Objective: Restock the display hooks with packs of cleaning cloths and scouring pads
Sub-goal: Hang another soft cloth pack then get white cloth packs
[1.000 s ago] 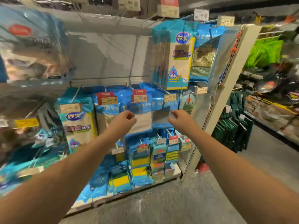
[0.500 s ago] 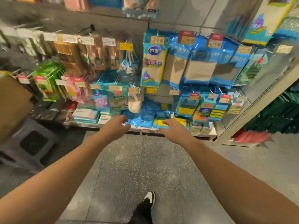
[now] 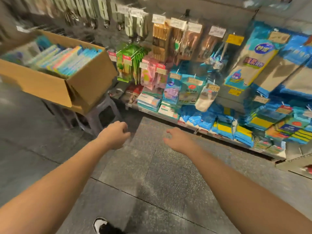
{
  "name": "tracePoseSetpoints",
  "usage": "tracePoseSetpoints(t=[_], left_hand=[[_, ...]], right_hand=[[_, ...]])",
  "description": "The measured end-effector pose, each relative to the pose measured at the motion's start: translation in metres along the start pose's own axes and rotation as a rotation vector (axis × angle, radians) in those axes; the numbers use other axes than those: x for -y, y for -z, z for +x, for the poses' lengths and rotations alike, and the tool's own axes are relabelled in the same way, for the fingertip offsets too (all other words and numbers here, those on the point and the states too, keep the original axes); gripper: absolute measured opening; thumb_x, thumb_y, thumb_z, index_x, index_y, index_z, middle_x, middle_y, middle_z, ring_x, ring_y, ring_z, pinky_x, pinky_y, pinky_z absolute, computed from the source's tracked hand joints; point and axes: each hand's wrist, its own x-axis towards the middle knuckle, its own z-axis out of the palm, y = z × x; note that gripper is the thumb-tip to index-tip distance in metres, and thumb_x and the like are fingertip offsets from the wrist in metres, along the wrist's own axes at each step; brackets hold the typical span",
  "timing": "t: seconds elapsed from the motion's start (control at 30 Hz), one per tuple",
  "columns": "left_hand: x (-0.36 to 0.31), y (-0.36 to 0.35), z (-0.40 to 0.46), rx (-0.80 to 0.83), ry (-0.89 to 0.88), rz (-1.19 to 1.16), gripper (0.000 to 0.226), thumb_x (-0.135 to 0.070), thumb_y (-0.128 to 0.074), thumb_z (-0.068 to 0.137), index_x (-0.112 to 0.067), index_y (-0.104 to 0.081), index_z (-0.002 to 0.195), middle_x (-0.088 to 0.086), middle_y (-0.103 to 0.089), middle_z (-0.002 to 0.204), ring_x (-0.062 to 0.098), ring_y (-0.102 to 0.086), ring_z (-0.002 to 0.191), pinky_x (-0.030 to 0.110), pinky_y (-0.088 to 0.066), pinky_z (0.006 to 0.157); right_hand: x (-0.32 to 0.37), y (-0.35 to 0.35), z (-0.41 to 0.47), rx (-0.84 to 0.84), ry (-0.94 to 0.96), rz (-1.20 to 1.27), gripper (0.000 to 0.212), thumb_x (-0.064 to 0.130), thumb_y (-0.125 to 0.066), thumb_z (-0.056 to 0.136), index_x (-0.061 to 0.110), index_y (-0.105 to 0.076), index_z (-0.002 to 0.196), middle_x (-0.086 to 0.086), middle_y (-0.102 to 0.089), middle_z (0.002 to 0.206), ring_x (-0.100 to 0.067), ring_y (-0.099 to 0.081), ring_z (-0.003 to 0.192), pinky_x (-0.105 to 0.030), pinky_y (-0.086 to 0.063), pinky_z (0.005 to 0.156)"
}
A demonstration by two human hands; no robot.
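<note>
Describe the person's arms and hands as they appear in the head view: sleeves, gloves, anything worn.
Both forearms are bare along all that shows, with no sleeve in view. The left hand and right hand wear no gloves; no watch, ring or wristband is visible, though motion blur could hide something small. Lower down, a black-and-white shoe shows.

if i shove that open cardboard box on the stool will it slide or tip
The cardboard box looks packed with flat cloth packs, so probably heavy enough to resist a light shove. It overhangs the small grey stool widely, so a push high on its wall may well tip it. Its flaps look soft, likely to buckle.
</note>
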Motion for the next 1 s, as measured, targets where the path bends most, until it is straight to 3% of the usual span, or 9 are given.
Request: tracePoseSetpoints(t=[0.13,0.3,0.43,0.57,0.63,0.77,0.9,1.0], left_hand=[[0.105,0.051,0.022,0.006,0.009,0.03,0.025,-0.04,-0.055,0.097,-0.02,-0.062,0.11,0.001,-0.06,0.108,0.021,-0.061,0.093,0.04,-0.055,0.081],[0.223,0.111,0.051,-0.005,0.061,0.017,0.027,-0.04,-0.053,0.097,-0.019,-0.06,0.113,0.002,-0.057,0.116,0.026,-0.057,0.104,0.045,-0.053,0.09],[0.292,0.154,0.09,-0.044,0.09,-0.013,0.027,-0.036,-0.049,0.101,-0.014,-0.06,0.11,0.007,-0.062,0.115,0.023,-0.056,0.092,0.039,-0.05,0.078],[0.342,0.198,0.151,-0.071,0.129,-0.043,0.039,-0.035,-0.045,0.104,-0.014,-0.056,0.135,0.007,-0.055,0.137,0.025,-0.054,0.12,0.037,-0.047,0.094],[0.367,0.218,0.187,-0.112,0.144,-0.072,0.04,-0.036,-0.046,0.104,-0.016,-0.055,0.137,0.006,-0.054,0.14,0.025,-0.053,0.124,0.037,-0.046,0.098],[0.418,0.267,0.251,-0.169,0.206,-0.118,0.03,-0.033,-0.047,0.102,-0.016,-0.061,0.121,0.004,-0.058,0.124,0.024,-0.058,0.108,0.041,-0.05,0.092],[0.472,0.314,0.297,-0.232,0.286,-0.138,0.02,-0.031,-0.052,0.1,-0.015,-0.064,0.099,0.005,-0.062,0.099,0.021,-0.061,0.084,0.044,-0.055,0.075],[0.511,0.338,0.324,-0.262,0.32,-0.185,0.021,-0.031,-0.053,0.1,-0.013,-0.064,0.099,0.004,-0.062,0.098,0.022,-0.061,0.085,0.041,-0.054,0.074]], right_hand=[[0.104,-0.022,0.055,0.035,0.012,-0.042,0.06,0.045,-0.05,0.1,0.011,-0.042,0.15,-0.014,-0.039,0.153,-0.03,-0.041,0.137,-0.037,-0.035,0.11],[0.226,-0.038,0.122,0.042,0.071,-0.049,0.061,0.046,-0.049,0.1,0.01,-0.041,0.149,-0.013,-0.039,0.153,-0.028,-0.041,0.138,-0.035,-0.035,0.11],[0.299,-0.039,0.182,0.046,0.113,-0.053,0.063,0.049,-0.048,0.099,0.014,-0.039,0.151,-0.007,-0.037,0.155,-0.025,-0.042,0.138,-0.039,-0.038,0.111],[0.359,-0.028,0.259,0.027,0.159,-0.025,0.061,0.047,-0.048,0.099,0.014,-0.04,0.15,-0.006,-0.038,0.153,-0.023,-0.041,0.138,-0.037,-0.038,0.109],[0.386,-0.021,0.304,0.016,0.19,-0.021,0.06,0.047,-0.049,0.099,0.015,-0.041,0.149,-0.006,-0.039,0.152,-0.023,-0.042,0.137,-0.036,-0.037,0.108],[0.445,-0.002,0.397,0.045,0.221,-0.004,0.06,0.048,-0.049,0.1,0.016,-0.04,0.149,-0.004,-0.038,0.152,-0.024,-0.041,0.137,-0.038,-0.038,0.109],[0.512,0.018,0.476,0.108,0.26,-0.026,0.057,0.045,-0.047,0.101,0.016,-0.038,0.15,-0.006,-0.036,0.154,-0.024,-0.044,0.135,-0.039,-0.038,0.111],[0.558,0.02,0.523,0.086,0.279,-0.019,0.056,0.043,-0.049,0.1,0.014,-0.042,0.148,-0.013,-0.039,0.151,-0.028,-0.041,0.138,-0.036,-0.034,0.112]])
